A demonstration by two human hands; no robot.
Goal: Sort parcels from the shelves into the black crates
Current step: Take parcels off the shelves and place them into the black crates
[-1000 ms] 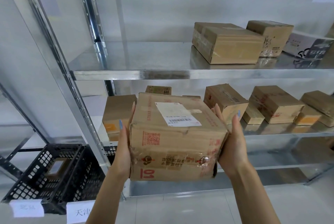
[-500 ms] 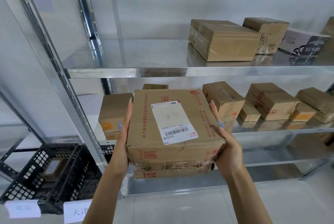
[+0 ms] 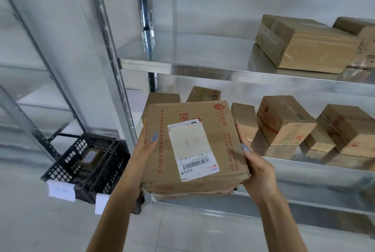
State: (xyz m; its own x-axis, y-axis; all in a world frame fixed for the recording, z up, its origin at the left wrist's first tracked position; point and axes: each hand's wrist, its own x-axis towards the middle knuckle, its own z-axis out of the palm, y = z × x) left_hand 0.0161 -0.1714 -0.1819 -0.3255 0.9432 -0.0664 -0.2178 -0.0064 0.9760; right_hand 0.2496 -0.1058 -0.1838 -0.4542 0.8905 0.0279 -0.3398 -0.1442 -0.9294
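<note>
I hold a flat cardboard parcel (image 3: 194,148) in front of the middle shelf, its top tilted toward me. A white shipping label with handwriting and a barcode faces up. My left hand (image 3: 142,154) grips its left edge, thumb on top. My right hand (image 3: 257,170) grips the right edge, thumb on top as well. Two black lattice crates (image 3: 81,160) (image 3: 109,170) stand side by side on the floor at lower left, left of the parcel. Each carries a white paper tag on its front rim. The left crate has something brown inside.
The metal shelving (image 3: 203,68) fills the right side. A large brown box (image 3: 304,46) sits on the upper shelf, and several smaller boxes (image 3: 284,121) (image 3: 349,129) on the middle one. An upright post (image 3: 119,99) stands between parcel and crates. Another rack frame (image 3: 30,97) is at left.
The parcel has tipped further so its labelled top faces me. My view has swung left, so the shelves sit further right and the crates nearer the middle.
</note>
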